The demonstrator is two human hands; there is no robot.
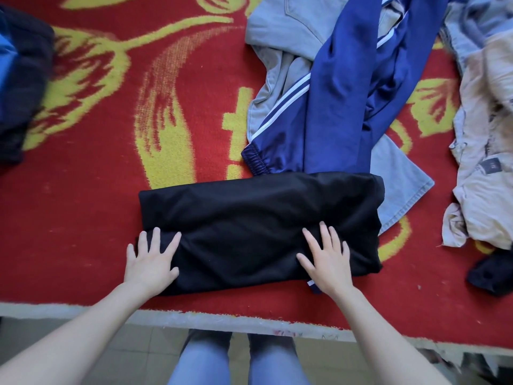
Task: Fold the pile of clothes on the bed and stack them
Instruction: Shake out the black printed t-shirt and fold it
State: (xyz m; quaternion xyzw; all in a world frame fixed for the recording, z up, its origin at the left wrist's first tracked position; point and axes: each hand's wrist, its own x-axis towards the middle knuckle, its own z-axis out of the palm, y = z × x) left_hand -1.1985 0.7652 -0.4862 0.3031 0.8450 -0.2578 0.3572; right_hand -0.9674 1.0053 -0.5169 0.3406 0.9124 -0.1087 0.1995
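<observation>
Your left hand (151, 261) and right hand (324, 259) lie flat on the near part of the black garment (249, 212), fingers straight and spread, gripping nothing. The garment lies close to the near edge of the red blanket (97, 190), folded into a wide, fairly smooth rectangle, with blue-and-white trim showing at its near right edge. Its far edge overlaps the crumpled blue trousers (338, 107), which lie over grey jeans (277, 37). A beige cloth (485, 176) lies to the right and dark clothes (22, 79) far left.
</observation>
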